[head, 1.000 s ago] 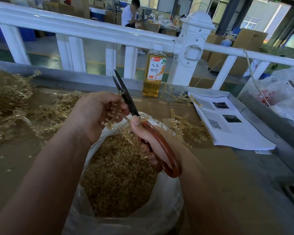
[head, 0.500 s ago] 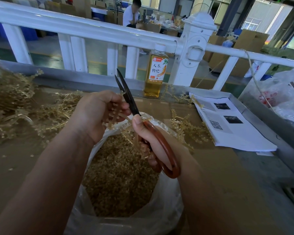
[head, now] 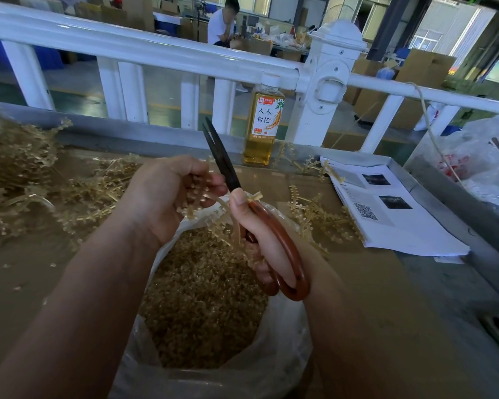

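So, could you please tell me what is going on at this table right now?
A person appears to be snipping small tan plastic pieces off branched strips. The left hand holds one strip over an open plastic bag well filled with cut pieces. The right hand grips red-handled scissors, blades nearly closed, pointing away. More strips lie piled to the left; a drink bottle stands by the railing, papers to the right.

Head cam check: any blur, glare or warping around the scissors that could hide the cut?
Head view: scissors blades and the sprig in the left hand read clearly, no motion blur; head view: wide-angle warp bows the railing; head view: windows blown out, faint sheen on the bag rim.
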Motion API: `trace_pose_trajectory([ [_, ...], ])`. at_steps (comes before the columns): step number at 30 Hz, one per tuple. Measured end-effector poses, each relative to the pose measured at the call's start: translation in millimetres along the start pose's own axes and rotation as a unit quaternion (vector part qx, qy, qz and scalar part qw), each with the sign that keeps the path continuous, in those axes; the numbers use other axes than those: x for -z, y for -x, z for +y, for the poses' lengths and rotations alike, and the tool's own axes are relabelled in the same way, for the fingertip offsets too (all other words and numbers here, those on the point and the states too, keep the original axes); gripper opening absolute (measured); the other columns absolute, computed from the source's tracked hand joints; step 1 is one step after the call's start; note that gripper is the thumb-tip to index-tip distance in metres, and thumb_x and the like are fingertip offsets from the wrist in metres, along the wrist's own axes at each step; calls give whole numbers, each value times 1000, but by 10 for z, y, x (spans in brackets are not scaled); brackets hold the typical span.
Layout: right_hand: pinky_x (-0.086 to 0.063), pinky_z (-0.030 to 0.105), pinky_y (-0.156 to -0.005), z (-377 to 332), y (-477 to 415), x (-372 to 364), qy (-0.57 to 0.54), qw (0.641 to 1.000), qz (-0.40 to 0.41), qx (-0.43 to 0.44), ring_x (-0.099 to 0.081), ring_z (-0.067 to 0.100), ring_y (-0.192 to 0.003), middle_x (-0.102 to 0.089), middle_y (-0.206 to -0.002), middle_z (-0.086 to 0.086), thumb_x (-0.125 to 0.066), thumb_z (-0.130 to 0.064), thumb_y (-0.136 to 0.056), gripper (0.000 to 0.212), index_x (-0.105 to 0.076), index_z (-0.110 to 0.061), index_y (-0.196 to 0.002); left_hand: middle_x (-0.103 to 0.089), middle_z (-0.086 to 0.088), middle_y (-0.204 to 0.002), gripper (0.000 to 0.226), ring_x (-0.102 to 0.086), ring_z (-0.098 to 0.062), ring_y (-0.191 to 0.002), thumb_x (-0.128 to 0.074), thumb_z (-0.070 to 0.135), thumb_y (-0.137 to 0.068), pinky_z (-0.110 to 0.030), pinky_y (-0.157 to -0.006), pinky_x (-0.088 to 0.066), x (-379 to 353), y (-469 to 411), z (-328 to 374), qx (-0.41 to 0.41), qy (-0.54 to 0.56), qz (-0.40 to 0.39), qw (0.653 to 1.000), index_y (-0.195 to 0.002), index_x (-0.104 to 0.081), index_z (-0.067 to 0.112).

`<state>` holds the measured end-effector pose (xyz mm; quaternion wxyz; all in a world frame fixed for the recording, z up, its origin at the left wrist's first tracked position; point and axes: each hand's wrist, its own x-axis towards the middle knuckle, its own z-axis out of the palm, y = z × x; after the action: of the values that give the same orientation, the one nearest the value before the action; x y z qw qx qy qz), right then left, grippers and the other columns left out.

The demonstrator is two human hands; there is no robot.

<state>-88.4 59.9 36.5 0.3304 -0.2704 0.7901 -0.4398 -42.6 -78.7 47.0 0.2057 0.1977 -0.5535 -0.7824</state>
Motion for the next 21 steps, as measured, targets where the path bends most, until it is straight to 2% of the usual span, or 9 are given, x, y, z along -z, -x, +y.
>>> trace_pose_trajectory([
  [3, -35, 23, -41, 34, -14, 1, -12, 999, 9, 30, -39, 5, -31, -43, -36, -8, -28, -86, -48, 57, -50, -37, -70, -65, -3, -60, 16, -63, -13, -51, -48, 8, -88, -22, -54, -51, 0, -5, -7, -5, 1, -4, 1000, -77, -60, 3],
  [5, -35, 22, -40, 53, -32, 1, 0, 998, 19, 57, -39, 6, -33, -43, -40, -8, -30, -86, -53, 52, -53, -42, -70, -64, -1, -57, 17, -63, -12, -52, -50, 8, -90, -23, -54, -51, 4, -8, -5, -14, 13, -6, 1000, -75, -58, 7],
  [7, -33, 18, -38, 54, -39, 13, -11, 998, 15, 64, -37, 2, -30, -43, -37, -9, -32, -82, -59, 49, -49, -37, -67, -64, 2, -56, 17, -62, -9, -50, -51, 9, -91, -19, -49, -49, 23, -12, -2, -37, 15, -1, 999, -75, -57, 10],
  [12, -29, 15, -34, 25, -13, 88, -113, 993, 23, 17, -32, 6, -31, -39, -40, -9, -43, -74, -54, 57, -47, -18, -65, -65, 3, -58, 18, -59, -8, -49, -51, 12, -92, -15, -43, -44, 142, -42, 39, -70, 37, 33, 996, -75, -58, 12],
  [17, -31, 18, -36, 23, 7, 142, -115, 990, 75, 25, -34, 7, -33, -40, -42, -8, -45, -72, -54, 60, -48, -14, -69, -63, 4, -59, 20, -58, -7, -51, -47, 12, -94, -17, -43, -43, 179, -48, 61, -81, 89, 11, 993, -75, -55, 14],
  [21, -31, 18, -36, 17, 21, 157, -153, 984, 92, 25, -35, 7, -32, -42, -43, -6, -53, -61, -71, 46, -49, -15, -72, -61, 5, -59, 22, -55, -7, -49, -46, 12, -94, -16, -43, -41, 161, -33, 55, -93, 83, -17, 992, -74, -55, 15],
])
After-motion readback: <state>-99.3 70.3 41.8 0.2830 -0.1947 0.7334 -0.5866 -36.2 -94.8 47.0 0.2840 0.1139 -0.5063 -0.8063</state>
